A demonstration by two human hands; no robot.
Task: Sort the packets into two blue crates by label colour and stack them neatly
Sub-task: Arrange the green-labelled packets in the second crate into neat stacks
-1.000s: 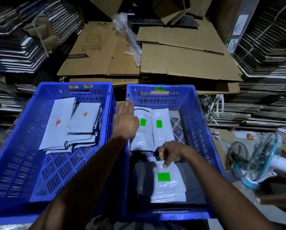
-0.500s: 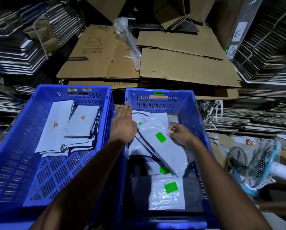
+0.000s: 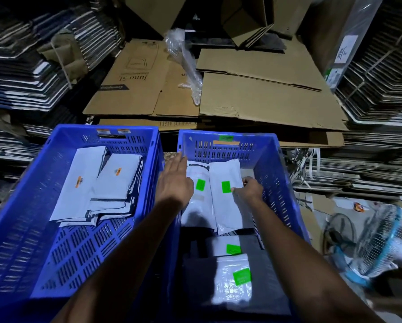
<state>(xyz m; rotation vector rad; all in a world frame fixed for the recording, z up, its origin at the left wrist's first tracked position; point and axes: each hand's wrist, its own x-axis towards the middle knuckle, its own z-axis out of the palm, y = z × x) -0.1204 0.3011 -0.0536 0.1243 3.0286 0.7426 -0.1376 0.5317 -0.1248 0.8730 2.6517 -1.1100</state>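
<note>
Pinching the green-label packet point(image 3: 226, 194) at its right edge, my right hand point(image 3: 248, 190) sets it lengthwise up-frame in the right crate point(image 3: 276, 173); left hand point(image 3: 175, 183) flat, fingers straight, beside it.

Flattened brown cardboard boxes point(image 3: 260, 99) lie in overlapping sheets across the back, one printed with upside-down lettering. A crumpled clear plastic bag point(image 3: 186, 64) rests on top of them. Tall stacks of folded dark cartons point(image 3: 27, 73) rise at the left and right edges. At lower right a white and light-blue table fan point(image 3: 381, 241) stands on the littered floor. The light is dim.
</note>
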